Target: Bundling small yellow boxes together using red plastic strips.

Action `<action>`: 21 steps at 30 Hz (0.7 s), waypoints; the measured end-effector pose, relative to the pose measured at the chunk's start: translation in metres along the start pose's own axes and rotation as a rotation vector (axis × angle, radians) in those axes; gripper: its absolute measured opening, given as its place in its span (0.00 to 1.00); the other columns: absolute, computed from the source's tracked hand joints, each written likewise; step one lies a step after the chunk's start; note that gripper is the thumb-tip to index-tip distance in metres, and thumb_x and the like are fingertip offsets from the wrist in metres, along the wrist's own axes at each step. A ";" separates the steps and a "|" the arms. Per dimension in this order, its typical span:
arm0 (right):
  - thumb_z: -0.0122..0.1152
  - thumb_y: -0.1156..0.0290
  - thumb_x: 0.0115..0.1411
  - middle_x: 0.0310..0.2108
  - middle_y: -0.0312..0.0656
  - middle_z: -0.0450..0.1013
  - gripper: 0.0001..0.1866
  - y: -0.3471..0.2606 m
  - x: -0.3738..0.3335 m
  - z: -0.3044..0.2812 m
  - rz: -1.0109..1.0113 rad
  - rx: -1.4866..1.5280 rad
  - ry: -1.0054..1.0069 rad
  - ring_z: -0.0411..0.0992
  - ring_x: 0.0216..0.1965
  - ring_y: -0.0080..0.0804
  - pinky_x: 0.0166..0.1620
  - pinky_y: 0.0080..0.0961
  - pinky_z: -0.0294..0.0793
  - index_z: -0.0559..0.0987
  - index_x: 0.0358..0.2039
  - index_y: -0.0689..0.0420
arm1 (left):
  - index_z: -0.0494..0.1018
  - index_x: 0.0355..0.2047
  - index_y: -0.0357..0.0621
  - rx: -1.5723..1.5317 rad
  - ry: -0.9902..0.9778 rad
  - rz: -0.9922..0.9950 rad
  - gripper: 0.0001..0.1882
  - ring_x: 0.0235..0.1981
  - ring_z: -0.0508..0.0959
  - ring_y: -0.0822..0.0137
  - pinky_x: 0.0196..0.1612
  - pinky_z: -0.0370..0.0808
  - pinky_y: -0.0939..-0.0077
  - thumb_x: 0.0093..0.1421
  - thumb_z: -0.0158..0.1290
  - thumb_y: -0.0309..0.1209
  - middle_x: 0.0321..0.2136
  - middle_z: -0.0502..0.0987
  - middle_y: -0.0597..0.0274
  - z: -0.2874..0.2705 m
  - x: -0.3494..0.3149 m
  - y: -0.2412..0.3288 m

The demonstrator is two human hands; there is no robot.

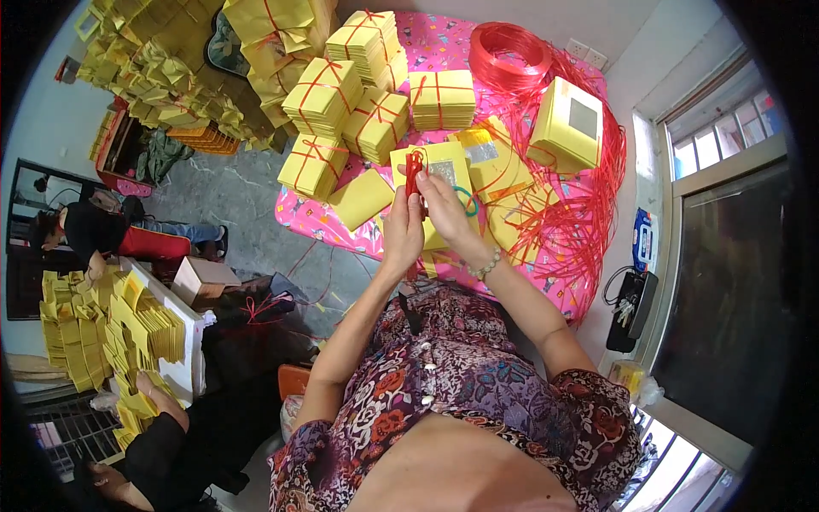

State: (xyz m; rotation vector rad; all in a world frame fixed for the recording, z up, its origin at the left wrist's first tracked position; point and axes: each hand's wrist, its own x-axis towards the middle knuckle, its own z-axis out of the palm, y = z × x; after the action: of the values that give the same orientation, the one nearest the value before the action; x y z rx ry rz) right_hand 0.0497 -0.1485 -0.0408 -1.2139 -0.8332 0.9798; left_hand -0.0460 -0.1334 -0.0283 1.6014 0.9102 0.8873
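Note:
Over the near edge of the pink-covered table, my left hand (403, 232) and my right hand (445, 209) are closed together around a folded bundle of red plastic ribbon (413, 175). It stands upright between the fingers, its looped top showing above them. Behind the hands lies a yellow paper stack (442, 154) with a grey window. A green ring (467, 201) shows beside my right hand; what it belongs to is hidden. A flat yellow envelope (362, 201) lies to the left of my hands.
Tied yellow envelope bundles (322, 96) are stacked at the table's back left. A red ribbon coil (512, 53) and loose strands (601, 205) spread along the right side. A windowed yellow stack (546, 141) stands nearby. Two people handle envelopes at a white table (183, 367) on the left.

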 end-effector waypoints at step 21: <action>0.38 0.54 0.66 0.20 0.29 0.60 0.21 -0.042 -0.027 -0.035 0.353 -0.129 -0.976 0.58 0.21 0.17 0.23 0.16 0.61 0.71 0.29 0.59 | 0.61 0.21 0.51 -0.843 0.264 -0.189 0.11 0.12 0.51 0.82 0.14 0.48 0.84 0.60 0.44 0.33 0.13 0.53 0.78 -0.133 0.038 0.049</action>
State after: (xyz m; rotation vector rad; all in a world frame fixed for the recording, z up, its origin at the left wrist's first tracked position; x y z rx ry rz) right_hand 0.0785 -0.1889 -0.0059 -0.9699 -1.4732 1.8905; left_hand -0.1418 -0.0526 0.0479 0.6770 0.7025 1.1587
